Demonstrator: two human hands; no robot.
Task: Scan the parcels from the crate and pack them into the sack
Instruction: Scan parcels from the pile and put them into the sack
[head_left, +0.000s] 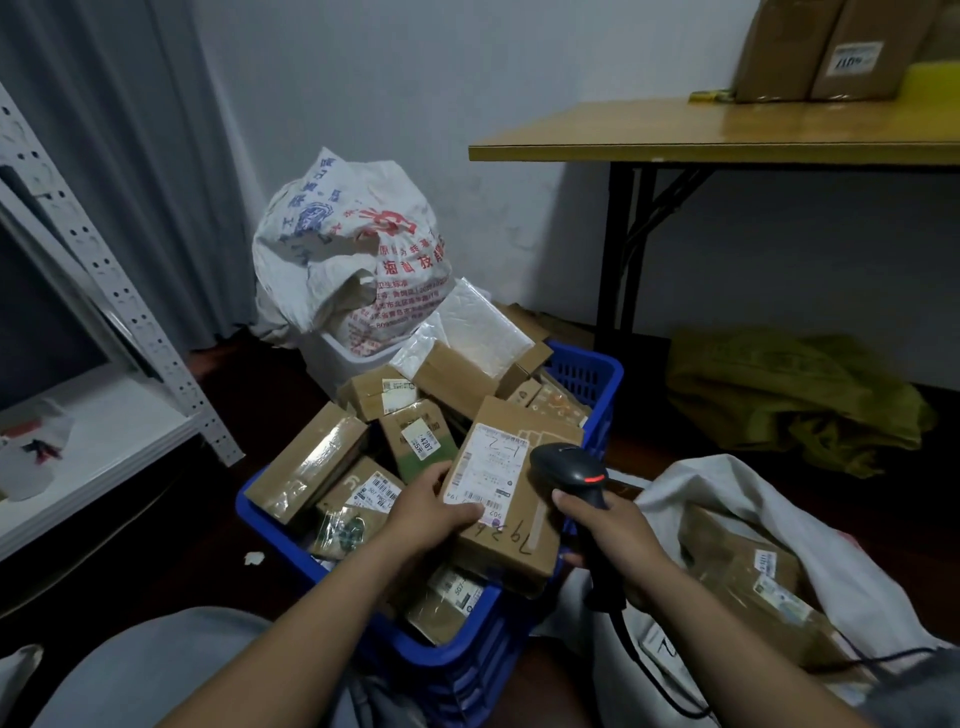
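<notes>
A blue plastic crate (597, 382) in front of me is piled with several brown cardboard parcels. My left hand (431, 512) grips the near left edge of one flat brown parcel (511, 514) lying on top, its white label facing up. My right hand (618, 535) holds a black barcode scanner (569, 470), its head just right of the label with a red light lit. At the lower right lies an open white sack (727, 488) with parcels (753, 587) inside.
A stuffed white printed sack (353, 249) stands in a white bin behind the crate. A wooden table (727, 135) with boxes is at the upper right, a green sack (789, 384) under it. A white metal shelf (104, 415) stands left. My knee is at the bottom left.
</notes>
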